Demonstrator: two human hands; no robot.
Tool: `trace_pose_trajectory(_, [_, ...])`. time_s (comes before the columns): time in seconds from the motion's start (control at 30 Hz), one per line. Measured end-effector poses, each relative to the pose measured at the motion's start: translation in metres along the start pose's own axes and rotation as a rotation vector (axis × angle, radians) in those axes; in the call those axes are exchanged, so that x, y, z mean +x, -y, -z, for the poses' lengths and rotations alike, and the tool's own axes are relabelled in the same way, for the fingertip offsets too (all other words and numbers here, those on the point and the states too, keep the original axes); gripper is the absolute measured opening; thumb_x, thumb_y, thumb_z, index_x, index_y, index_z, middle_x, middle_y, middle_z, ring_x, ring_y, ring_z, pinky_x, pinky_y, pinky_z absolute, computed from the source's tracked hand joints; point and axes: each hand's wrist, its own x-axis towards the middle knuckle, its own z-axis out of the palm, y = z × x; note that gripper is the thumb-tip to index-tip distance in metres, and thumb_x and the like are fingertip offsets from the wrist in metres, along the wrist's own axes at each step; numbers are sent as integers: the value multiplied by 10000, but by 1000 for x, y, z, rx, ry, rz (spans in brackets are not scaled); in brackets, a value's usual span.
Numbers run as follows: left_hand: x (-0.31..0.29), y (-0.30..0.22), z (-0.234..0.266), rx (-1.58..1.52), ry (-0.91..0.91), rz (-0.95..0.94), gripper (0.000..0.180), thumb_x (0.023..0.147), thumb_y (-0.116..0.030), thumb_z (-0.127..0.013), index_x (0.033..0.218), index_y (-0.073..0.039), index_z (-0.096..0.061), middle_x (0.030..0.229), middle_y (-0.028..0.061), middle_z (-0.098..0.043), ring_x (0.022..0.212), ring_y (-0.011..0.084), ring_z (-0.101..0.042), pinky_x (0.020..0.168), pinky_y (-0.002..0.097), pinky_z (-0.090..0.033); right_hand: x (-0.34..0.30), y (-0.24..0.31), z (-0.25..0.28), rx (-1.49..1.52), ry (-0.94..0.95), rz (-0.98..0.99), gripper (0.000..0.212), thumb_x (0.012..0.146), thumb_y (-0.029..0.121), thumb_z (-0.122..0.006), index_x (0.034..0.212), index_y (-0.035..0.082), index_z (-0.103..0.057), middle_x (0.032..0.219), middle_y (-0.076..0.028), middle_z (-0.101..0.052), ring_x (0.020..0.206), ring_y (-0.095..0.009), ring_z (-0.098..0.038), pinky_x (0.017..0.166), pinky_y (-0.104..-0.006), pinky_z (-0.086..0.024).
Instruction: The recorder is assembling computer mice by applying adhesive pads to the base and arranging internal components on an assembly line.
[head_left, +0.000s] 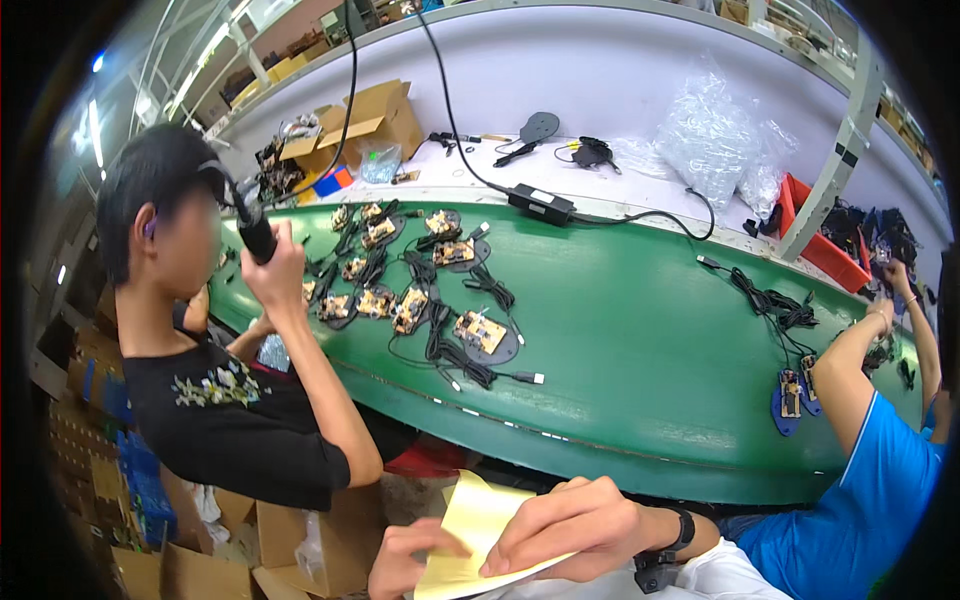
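Note:
Low in the head view, a pale yellow sheet of paper [478, 512], folded or curled, stands between my two hands. My left hand [408, 556] has its thumb on the sheet's left side and its fingers bent behind it. My right hand [572, 528] pinches the right side, fingers bent over the front; a dark band is on that wrist. Part of the sheet's lower edge is hidden by the hands and the picture's rim. Ahead lies the green work belt [610, 345], beyond the belt's near edge from my hands.
Circuit boards on dark bases with coiled cables [482, 335] lie on the belt, more blue-based ones [790, 395] at right. A co-worker [250, 420] at left holds a black tool [258, 240]; another in blue [850, 510] works at right. Cardboard boxes [320, 540] stand lower left.

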Motion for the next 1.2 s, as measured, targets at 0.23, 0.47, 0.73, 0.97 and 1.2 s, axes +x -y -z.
trace_pose_trajectory(0.23, [-9, -48, 13, 437, -233, 288, 221, 780, -105, -889, 846, 38, -733, 824, 153, -750, 742, 252, -706, 675, 366, -528, -52, -49, 2, -144, -512, -499, 80, 900, -9, -804, 958, -54, -772, 882, -110, -751, 724, -136, -643, 624, -274, -493])
trace_pose_trajectory(0.47, [72, -8, -1, 370, -296, -97, 633, 729, -338, -965, 1183, 29, -720, 1164, 173, -759, 1058, 342, -739, 1015, 445, -549, -73, -61, 6, -312, -362, -562, 95, 925, 58, -789, 968, -27, -786, 856, -103, -760, 706, -182, -697, 641, -289, -538])
trace_pose_trajectory(0.73, [155, -10, -9, -11, 78, -244, 186, 864, -75, -862, 983, 28, -764, 840, 106, -768, 683, 232, -725, 659, 320, -554, -34, -12, 62, -448, -187, -538, 277, 875, 74, -843, 1120, -25, -761, 1040, -148, -763, 871, -249, -739, 725, -324, -602])
trace_pose_trajectory(0.97, [194, 1, -7, 522, -59, -438, 324, 812, -141, -880, 1007, 56, -711, 1251, 166, -731, 1185, 369, -675, 973, 444, -529, 23, -78, 118, -971, -169, -582, 220, 959, 195, -736, 1050, -4, -717, 1019, -134, -709, 912, -316, -712, 786, -431, -591])
trace_pose_trajectory(1.2, [194, 31, 11, 610, -139, -385, 334, 819, -211, -869, 952, 34, -686, 1164, 142, -722, 1060, 326, -696, 984, 473, -467, 64, -187, 136, -1455, 203, -570, 233, 856, 117, -752, 1049, 11, -678, 1064, -147, -627, 940, -326, -678, 758, -453, -571])
